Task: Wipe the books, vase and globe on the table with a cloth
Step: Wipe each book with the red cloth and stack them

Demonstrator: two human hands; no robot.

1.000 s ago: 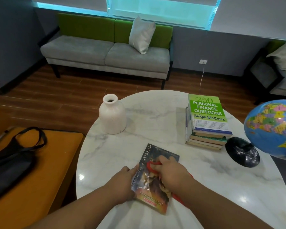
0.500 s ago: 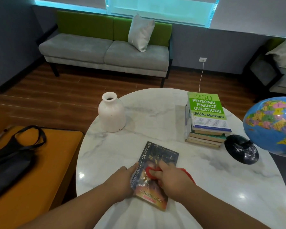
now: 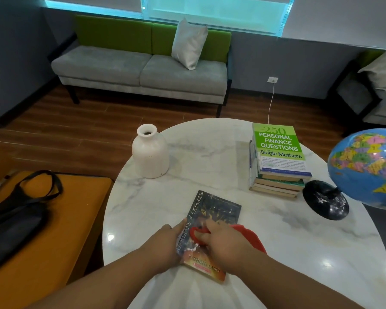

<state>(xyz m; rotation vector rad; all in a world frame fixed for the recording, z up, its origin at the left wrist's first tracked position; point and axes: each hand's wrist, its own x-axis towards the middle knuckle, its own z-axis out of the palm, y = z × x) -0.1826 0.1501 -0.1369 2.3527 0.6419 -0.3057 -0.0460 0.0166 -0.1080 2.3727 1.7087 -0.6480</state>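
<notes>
Near the surface's (image 3: 276,253) front edge, the left hand (image 3: 165,246) is gripping the paperback's (image 3: 212,221) spine side while the right hand (image 3: 223,244) is pressing a bunched red cloth (image 3: 247,236) onto its cover — bare marble lying between it and the vase (image 3: 150,152).

Cool teal daylight is coming from the wide window (image 3: 210,14) beyond the round white marble table (image 3: 210,152), leaving the room dim. Small glare spots are shining along the table's near edge. At the table's right side, the blue plastic globe (image 3: 366,166) is looking soft and stretched by lens distortion.
</notes>
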